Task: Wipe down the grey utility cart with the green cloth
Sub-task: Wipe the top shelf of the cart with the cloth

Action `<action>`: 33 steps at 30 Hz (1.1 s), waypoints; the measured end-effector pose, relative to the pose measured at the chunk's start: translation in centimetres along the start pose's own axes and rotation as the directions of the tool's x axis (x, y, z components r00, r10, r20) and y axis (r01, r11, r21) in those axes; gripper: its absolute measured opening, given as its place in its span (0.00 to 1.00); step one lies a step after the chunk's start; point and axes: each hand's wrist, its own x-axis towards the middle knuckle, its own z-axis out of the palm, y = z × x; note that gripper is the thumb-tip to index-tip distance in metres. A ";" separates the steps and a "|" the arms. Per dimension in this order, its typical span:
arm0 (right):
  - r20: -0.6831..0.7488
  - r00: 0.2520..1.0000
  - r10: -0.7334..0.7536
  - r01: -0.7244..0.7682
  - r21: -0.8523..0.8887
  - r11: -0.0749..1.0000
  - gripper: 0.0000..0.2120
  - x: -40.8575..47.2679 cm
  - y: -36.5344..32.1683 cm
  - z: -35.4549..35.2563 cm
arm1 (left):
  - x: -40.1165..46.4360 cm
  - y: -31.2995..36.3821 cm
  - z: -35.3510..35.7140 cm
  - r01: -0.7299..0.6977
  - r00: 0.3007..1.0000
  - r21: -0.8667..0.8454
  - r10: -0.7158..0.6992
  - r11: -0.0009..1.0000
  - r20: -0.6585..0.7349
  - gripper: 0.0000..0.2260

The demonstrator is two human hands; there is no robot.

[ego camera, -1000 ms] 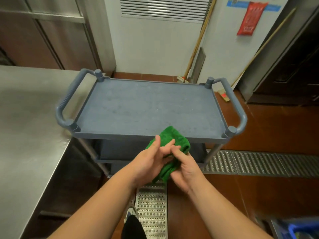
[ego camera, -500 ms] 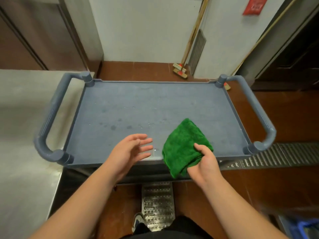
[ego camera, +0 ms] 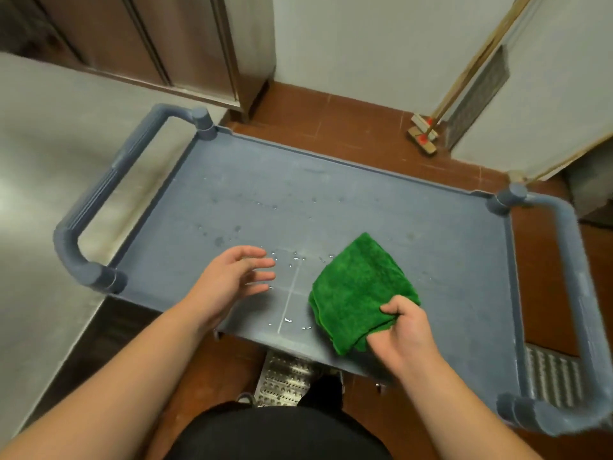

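Green cloth (ego camera: pixel 360 288) on grey cart (ego camera: pixel 232 200), pinched by right hand (ego camera: pixel 403 336); left hand (ego camera: pixel 229 280) hovers, fingers spread.

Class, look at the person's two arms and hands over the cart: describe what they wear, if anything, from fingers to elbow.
Both forearms are bare as far as the frame shows: no sleeves in view. The left hand and the right hand wear no gloves, and no rings, watch or wristband can be seen. Dark clothing shows only at the body below.

A steel bench (ego camera: pixel 39 200) stands at the left. A broom (ego camera: pixel 423 136) leans against the white wall (ego camera: pixel 348 41). A metal drain grate (ego camera: pixel 282 380) crosses the brown tiled floor (ego camera: pixel 348 117).
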 end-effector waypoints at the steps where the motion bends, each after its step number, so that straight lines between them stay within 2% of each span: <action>1: 0.011 1.000 0.020 -0.020 -0.032 0.999 0.26 1.0 -0.4 0.7 | 0.2 0.1 -0.1 -0.010 1.000 -0.003 0.010 1.000 -0.026 0.07; 8: 0.062 0.993 0.101 -0.081 -0.263 0.961 0.29 7.0 1.7 6.7 | 0.5 0.8 -6.6 -0.037 0.975 -0.019 0.032 0.999 -0.218 0.07; 13: 0.154 0.981 0.122 -0.033 -0.483 0.875 0.22 10.1 5.2 11.5 | 0.6 0.8 -14.8 -0.068 0.928 0.203 0.137 0.977 -0.346 0.13; 15: 0.224 0.965 0.135 0.017 -0.570 0.822 0.28 11.1 6.5 14.0 | 0.7 0.8 -17.6 -0.105 0.903 0.340 0.233 0.935 -0.360 0.15; 17: 0.314 0.937 0.150 0.101 -0.659 0.745 0.31 12.2 8.0 16.1 | 0.4 0.8 -19.5 -0.129 0.890 0.576 0.350 0.807 -0.291 0.15; 19: 0.407 0.904 0.128 0.240 -0.733 0.636 0.29 13.5 9.6 18.1 | 0.0 0.7 -20.7 -0.118 0.884 0.748 0.412 0.653 -0.221 0.15; 20: 0.455 0.885 0.100 0.328 -0.761 0.560 0.28 14.2 10.3 18.9 | -0.2 0.6 -21.2 -0.114 0.886 0.775 0.417 0.622 -0.204 0.15; 22: 0.562 0.825 0.058 0.509 -0.784 0.355 0.29 15.6 12.2 20.3 | -0.3 -0.1 -22.1 -0.082 0.910 0.749 0.355 0.658 -0.213 0.15; 25: 0.742 0.652 0.154 0.738 -0.668 0.093 0.28 16.6 15.7 21.4 | -0.5 -2.3 -23.1 0.014 0.932 0.693 0.241 0.721 -0.269 0.14; 27: 0.811 0.478 0.336 0.872 -0.485 -0.069 0.32 17.5 18.1 20.7 | -0.5 -4.2 -23.1 0.023 0.919 0.662 0.244 0.749 -0.309 0.14; 28: 0.788 0.408 0.462 0.911 -0.387 -0.144 0.36 18.0 19.3 20.0 | -0.4 -5.1 -23.1 0.023 0.914 0.661 0.253 0.750 -0.319 0.14; 30: 0.648 0.361 0.670 0.932 -0.261 -0.250 0.42 18.4 21.4 18.5 | 0.0 -6.9 -23.2 0.008 0.908 0.686 0.282 0.728 -0.310 0.13; 33: 0.515 0.363 0.777 0.921 -0.072 -0.382 0.43 17.8 23.5 16.7 | 0.7 -8.8 -23.5 -0.064 0.901 0.756 0.364 0.651 -0.236 0.10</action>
